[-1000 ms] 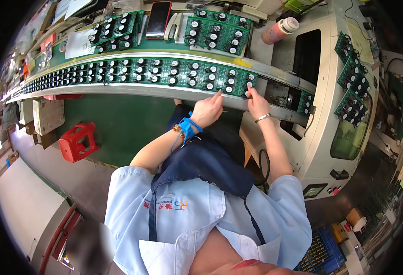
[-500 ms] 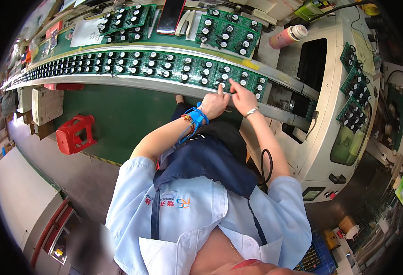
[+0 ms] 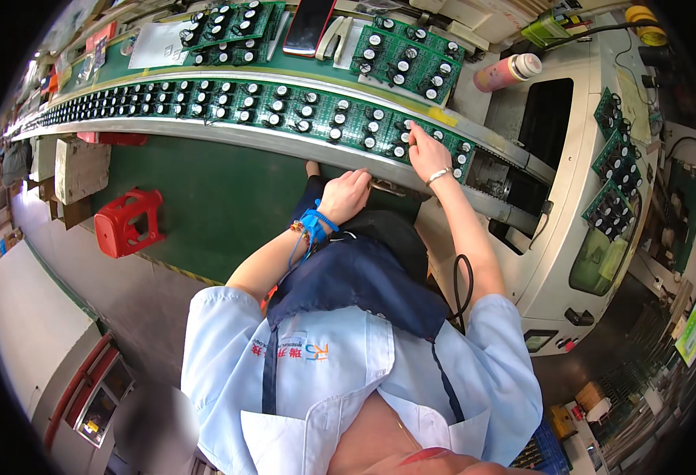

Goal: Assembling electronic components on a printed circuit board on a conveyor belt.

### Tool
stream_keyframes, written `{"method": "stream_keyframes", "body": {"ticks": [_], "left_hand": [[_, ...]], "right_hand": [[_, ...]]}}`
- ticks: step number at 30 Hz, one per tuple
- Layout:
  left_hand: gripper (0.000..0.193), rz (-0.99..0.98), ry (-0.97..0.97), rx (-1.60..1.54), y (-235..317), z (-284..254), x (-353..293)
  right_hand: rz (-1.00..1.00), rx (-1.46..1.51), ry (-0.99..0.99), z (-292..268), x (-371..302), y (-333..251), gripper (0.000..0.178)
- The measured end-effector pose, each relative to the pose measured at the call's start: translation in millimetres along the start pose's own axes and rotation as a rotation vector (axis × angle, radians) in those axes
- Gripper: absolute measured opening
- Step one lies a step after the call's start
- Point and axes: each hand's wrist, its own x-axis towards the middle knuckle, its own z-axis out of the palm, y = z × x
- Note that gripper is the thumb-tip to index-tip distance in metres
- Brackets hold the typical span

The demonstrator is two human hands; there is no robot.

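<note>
A long row of green circuit boards (image 3: 285,112), carrying round white-topped parts and black wired pieces, fills the conveyor rail. My right hand (image 3: 429,154) reaches over the boards near the right end of the row. Its fingers are drawn together, and the tips meet a white-topped round part (image 3: 408,125); what they grip, if anything, is hidden. Lower and further left, my left hand (image 3: 345,195) is at the rail's near edge with its fingers curled together. Nothing shows in it. A blue strap (image 3: 313,223) circles the left wrist.
Beyond the rail lie stacked boards (image 3: 407,59), a phone (image 3: 310,28), a pale curved handle-like object (image 3: 332,39) and a pink bottle (image 3: 508,73). A beige machine (image 3: 558,237) stands at the right with more boards (image 3: 619,158) on it. A red stool (image 3: 129,223) is at the left.
My left hand has drawn back from the boards, down and left, and its pointing finger has curled in. My right hand has shifted slightly right and stays over the boards.
</note>
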Motion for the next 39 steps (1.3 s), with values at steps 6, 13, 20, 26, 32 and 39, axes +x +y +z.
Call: {"method": "stream_keyframes", "body": {"ticks": [6,13,20,26,32,39], "left_hand": [[0.026,0.124,0.093,-0.043,13,-10,32],[0.024,0.141,0.103,-0.097,12,-13,39],[0.017,0.059,0.076,-0.135,-10,-26,8],[0.015,0.058,0.111,-0.102,-17,-47,7],[0.019,-0.043,0.173,-0.060,-33,-53,0],[0.020,-0.076,0.146,0.054,-46,-60,9]], "right_hand": [[0.095,-0.251,-0.176,0,15,-33,0.032],[0.027,-0.075,-0.071,-4,-2,-19,0.025],[0.098,-0.279,-0.229,-5,-4,-41,0.025],[0.063,-0.118,-0.204,-10,1,-42,0.026],[-0.084,-0.033,-0.269,10,-9,-83,0.032],[0.039,-0.244,-0.357,22,0,-95,0.021]]}}
